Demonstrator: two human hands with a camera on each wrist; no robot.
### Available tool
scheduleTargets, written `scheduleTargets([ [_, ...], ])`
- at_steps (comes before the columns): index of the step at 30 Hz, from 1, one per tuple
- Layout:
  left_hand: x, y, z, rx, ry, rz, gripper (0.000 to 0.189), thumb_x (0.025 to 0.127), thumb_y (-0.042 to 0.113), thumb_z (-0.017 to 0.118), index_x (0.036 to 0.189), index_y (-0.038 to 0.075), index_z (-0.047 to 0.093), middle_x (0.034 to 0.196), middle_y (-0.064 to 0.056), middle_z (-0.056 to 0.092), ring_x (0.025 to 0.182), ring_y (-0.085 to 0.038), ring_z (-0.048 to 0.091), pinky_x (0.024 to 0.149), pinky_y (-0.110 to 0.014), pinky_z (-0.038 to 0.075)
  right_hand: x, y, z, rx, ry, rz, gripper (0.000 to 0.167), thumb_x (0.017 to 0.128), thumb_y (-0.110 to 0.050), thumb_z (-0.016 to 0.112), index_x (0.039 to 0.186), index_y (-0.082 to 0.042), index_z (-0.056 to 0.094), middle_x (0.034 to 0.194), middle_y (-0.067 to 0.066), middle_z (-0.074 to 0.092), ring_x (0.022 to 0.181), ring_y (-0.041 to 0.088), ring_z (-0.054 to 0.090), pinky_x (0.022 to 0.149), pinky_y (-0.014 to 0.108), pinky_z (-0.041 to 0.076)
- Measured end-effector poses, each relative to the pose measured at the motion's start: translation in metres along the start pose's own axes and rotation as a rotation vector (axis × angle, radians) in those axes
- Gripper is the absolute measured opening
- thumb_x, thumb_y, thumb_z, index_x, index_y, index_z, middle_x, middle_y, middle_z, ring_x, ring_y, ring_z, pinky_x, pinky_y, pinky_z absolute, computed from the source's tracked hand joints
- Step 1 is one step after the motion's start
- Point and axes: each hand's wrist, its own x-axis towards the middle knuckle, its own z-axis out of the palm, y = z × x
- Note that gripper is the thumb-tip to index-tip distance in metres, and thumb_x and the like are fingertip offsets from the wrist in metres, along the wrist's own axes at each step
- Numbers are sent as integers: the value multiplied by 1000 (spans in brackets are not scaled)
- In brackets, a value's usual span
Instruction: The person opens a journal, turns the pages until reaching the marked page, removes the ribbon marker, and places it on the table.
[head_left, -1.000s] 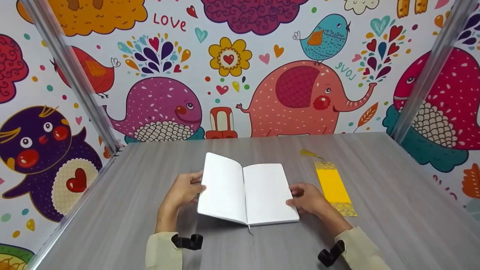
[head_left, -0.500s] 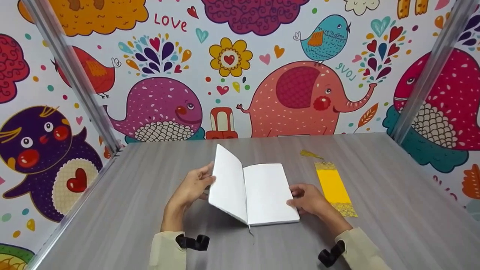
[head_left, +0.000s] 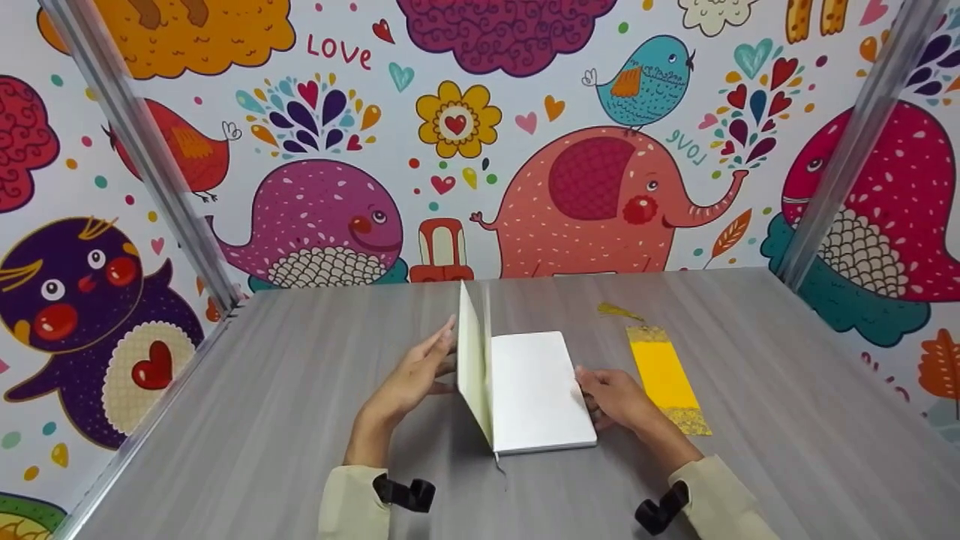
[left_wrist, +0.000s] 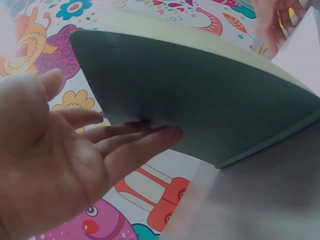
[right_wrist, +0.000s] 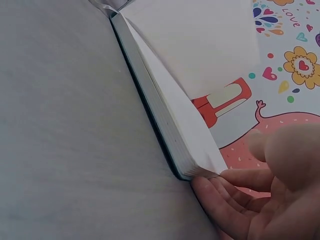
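Note:
A notebook (head_left: 536, 394) lies open on the grey table, blank page up on its right half. Its front part stands nearly upright, with the green cover (left_wrist: 165, 90) facing my left hand (head_left: 409, 382). The fingers of that hand are extended and rest against the cover, thumb apart from it in the left wrist view. My right hand (head_left: 619, 401) is at the right edge of the notebook. In the right wrist view, its fingertips (right_wrist: 205, 185) touch the corner of the pages and back cover, while the thumb is raised off them.
A yellow bookmark (head_left: 664, 371) with gold ends and a tassel (head_left: 619, 310) lies right of the notebook. From the spine's bottom trails a thin ribbon (head_left: 501, 469). Printed cartoon walls (head_left: 450, 45) enclose the table (head_left: 300, 360) at the back and sides.
My left hand has moved right, swinging the notebook's front part from low and slanted to nearly upright; its fingers have straightened. At the right edge, the right hand's thumb has lifted from the page.

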Motion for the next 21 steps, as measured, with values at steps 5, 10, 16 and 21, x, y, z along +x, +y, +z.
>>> scheduleTargets([
  [5,6,-2,11,89,-2,63,61,111,43,22,161,10,17,164,-22,24,151,-42,26,121,-59,24,2,0,-1,30,5,5,60,107,-49,37,124,0,66,101,12,67,81,20,61,64,36,59],
  [10,8,-2,24,182,-20,88,60,110,44,20,161,12,18,167,-16,17,156,-38,15,125,-58,12,3,-1,-1,46,1,11,63,108,-49,30,121,-1,68,94,12,67,75,20,62,61,37,60],
  [16,10,-6,39,242,-59,42,64,108,53,26,162,21,14,168,-11,17,156,-36,16,124,-60,14,4,-3,-1,44,4,26,61,109,-45,29,120,0,67,94,13,65,77,21,60,60,38,60],
  [21,11,-10,51,375,-86,-14,71,103,61,33,161,21,19,168,-13,19,155,-37,19,124,-60,16,3,-3,-1,36,15,8,61,109,-46,30,119,1,66,95,14,65,76,21,59,58,39,59],
])
